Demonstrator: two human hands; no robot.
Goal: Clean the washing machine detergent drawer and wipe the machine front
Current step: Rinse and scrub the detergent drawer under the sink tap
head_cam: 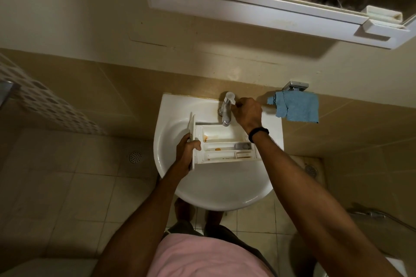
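My left hand (188, 153) grips the stained white plastic detergent drawer (225, 141) by its front panel, over the white ceramic sink (216, 198) (compartments under the spout); my right hand (247, 114) curls its fingers (239, 104) round the chrome tap lever (230, 96), I judge for rinse water

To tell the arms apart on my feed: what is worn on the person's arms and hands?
Both forearms are bare, with no sleeves in sight and no gloves. The right hand has a black band round its wrist; the left hand has a bare wrist. The shirt is pink.
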